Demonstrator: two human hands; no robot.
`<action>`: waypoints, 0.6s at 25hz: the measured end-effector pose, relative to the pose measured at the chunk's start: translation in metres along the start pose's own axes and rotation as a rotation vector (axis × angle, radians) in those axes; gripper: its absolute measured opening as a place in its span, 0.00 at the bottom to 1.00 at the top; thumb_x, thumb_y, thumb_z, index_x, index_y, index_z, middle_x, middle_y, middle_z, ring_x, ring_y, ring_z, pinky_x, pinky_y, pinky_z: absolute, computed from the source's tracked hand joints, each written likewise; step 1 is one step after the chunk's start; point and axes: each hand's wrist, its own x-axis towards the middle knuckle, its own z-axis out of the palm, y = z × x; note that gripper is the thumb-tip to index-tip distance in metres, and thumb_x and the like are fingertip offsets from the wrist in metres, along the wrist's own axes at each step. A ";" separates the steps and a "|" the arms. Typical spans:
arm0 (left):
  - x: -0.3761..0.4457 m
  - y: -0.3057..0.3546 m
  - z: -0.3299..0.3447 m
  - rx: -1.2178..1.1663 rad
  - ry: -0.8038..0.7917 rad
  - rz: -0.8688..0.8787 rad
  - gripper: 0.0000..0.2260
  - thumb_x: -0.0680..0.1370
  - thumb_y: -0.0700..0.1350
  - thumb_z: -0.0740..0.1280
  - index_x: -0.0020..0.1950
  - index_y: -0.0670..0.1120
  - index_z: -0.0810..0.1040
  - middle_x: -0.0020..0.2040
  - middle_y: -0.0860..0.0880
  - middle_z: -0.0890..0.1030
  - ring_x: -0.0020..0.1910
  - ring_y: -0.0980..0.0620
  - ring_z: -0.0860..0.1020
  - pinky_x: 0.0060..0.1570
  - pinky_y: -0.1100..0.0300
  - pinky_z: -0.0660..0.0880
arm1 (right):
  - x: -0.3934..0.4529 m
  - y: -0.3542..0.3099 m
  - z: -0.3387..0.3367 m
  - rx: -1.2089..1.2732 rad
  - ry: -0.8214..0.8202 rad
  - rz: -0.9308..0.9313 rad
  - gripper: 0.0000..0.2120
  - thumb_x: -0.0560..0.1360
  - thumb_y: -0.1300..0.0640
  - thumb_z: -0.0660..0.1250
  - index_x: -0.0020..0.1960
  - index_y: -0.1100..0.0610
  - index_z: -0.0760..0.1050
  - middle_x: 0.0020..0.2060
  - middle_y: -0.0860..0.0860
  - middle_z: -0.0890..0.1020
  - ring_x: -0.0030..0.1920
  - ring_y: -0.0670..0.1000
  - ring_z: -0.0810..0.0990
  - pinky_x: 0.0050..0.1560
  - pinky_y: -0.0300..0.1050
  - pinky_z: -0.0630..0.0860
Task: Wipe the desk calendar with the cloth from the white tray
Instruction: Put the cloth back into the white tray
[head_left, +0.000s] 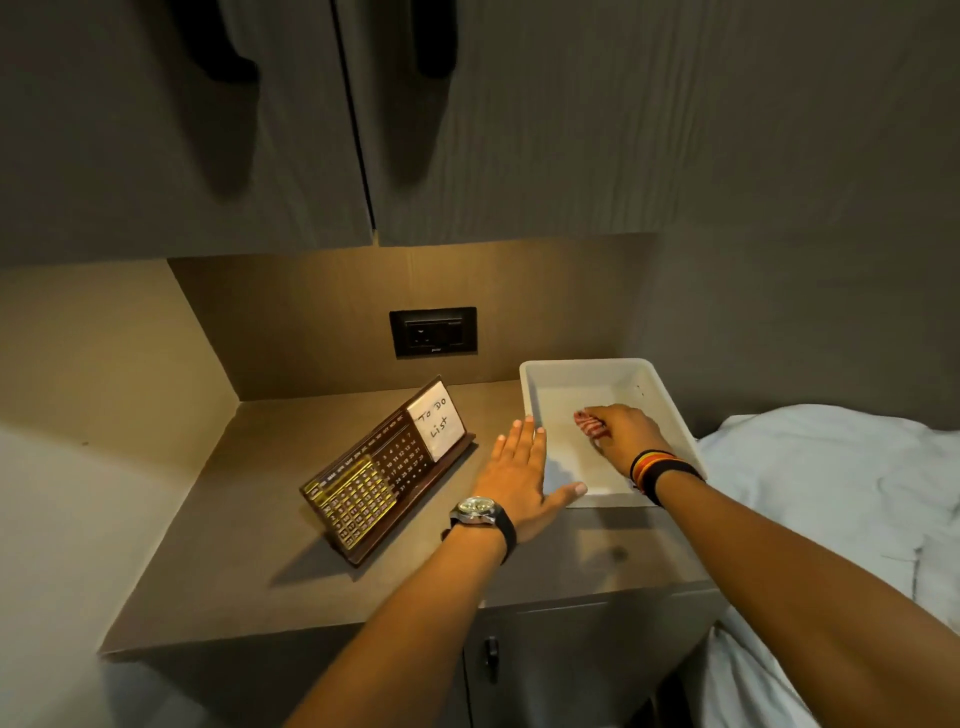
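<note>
A dark brown desk calendar (387, 475) with gold number tiles and a white "To Do List" card leans tilted on the brown counter, left of centre. To its right stands the white tray (670, 400). My right hand (621, 434) is inside the tray, fingers closed around a small red and white striped cloth (588, 422). My left hand (522, 475), with a wristwatch, lies flat and open on the counter, thumb and fingertips touching the tray's left wall. Most of the cloth is hidden under my fingers.
The counter (249, 561) sits in a niche with a black wall socket (432, 331) behind and cabinet doors overhead. A bed with a white sheet (841, 488) borders the right side. A cabinet door handle (491, 657) is below the counter's front edge.
</note>
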 end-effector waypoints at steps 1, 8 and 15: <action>0.004 0.002 0.009 0.000 -0.020 -0.029 0.44 0.79 0.72 0.52 0.85 0.46 0.42 0.85 0.47 0.40 0.83 0.48 0.39 0.80 0.50 0.38 | 0.002 0.002 0.008 0.008 -0.039 -0.004 0.17 0.83 0.48 0.60 0.69 0.48 0.78 0.63 0.54 0.83 0.61 0.60 0.81 0.65 0.57 0.76; 0.002 0.001 0.027 -0.047 -0.026 -0.093 0.44 0.79 0.74 0.49 0.85 0.46 0.42 0.85 0.48 0.39 0.84 0.48 0.40 0.79 0.52 0.39 | 0.010 -0.008 0.034 -0.173 -0.267 0.026 0.25 0.83 0.43 0.50 0.75 0.51 0.69 0.74 0.56 0.73 0.74 0.61 0.68 0.76 0.65 0.59; -0.074 -0.011 0.017 -0.342 0.578 -0.372 0.36 0.83 0.68 0.47 0.84 0.53 0.36 0.83 0.53 0.33 0.82 0.54 0.36 0.81 0.52 0.43 | 0.020 -0.077 0.024 0.212 -0.049 -0.127 0.28 0.83 0.45 0.57 0.80 0.55 0.61 0.80 0.56 0.63 0.80 0.59 0.61 0.79 0.59 0.54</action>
